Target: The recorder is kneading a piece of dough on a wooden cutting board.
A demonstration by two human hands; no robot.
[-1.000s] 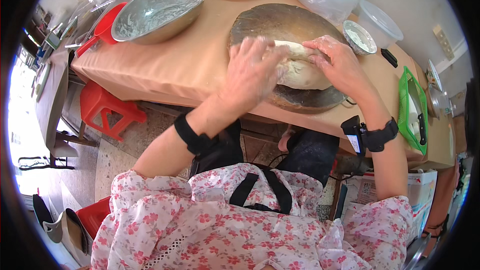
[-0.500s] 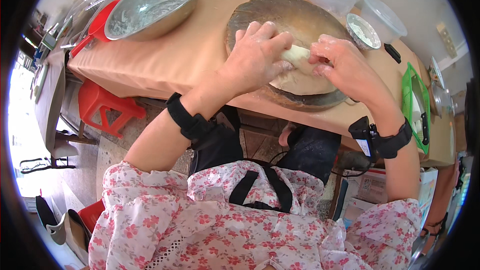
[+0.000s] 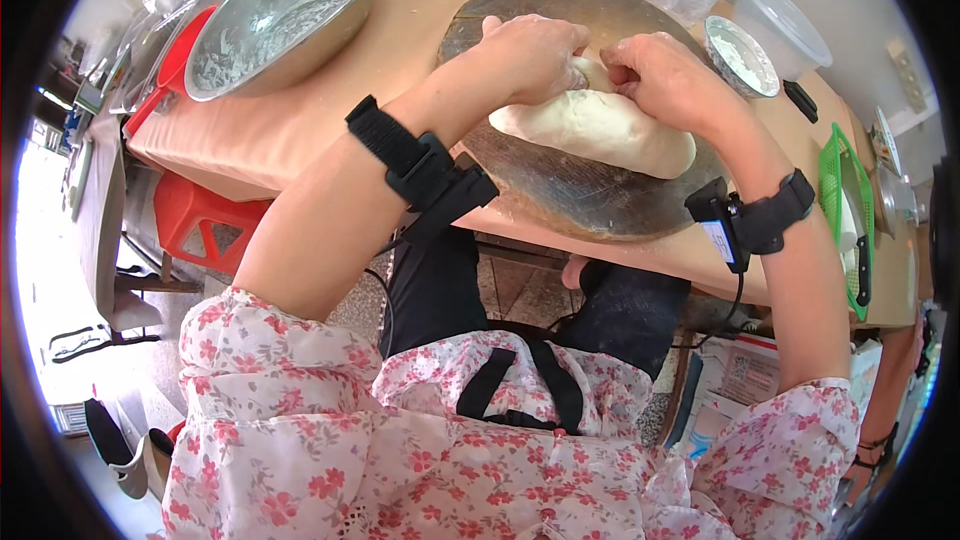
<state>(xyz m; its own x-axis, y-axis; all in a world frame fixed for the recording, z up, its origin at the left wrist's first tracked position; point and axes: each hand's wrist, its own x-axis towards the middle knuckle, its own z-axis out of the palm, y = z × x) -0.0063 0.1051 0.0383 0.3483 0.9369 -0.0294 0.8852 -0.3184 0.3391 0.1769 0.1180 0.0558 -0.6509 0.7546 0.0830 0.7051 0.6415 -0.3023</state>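
Observation:
A thick, pale roll of dough (image 3: 610, 135) lies across a round wooden board (image 3: 570, 202) dusted with flour. My left hand (image 3: 540, 55) bends over the dough's far side with its fingers curled closed on that edge. Just to its right, my right hand (image 3: 660, 78) pinches the same far edge between thumb and fingers. A small raised flap of dough shows between the two hands. The left fingertips are partly hidden behind the hand. Both wrists carry black straps with small devices.
A floury metal basin (image 3: 280, 25) and a red dipper (image 3: 175, 60) stand at the left. Right of the board are a small bowl of flour (image 3: 742, 58), a clear plastic tub (image 3: 785, 25), a black object (image 3: 800, 101) and a green basket (image 3: 832, 195) with a knife.
Both hands have moved away from me, to the dough's far side. The dough, earlier flatter with a raised piece between my hands, now shows as a thick roll on the near side.

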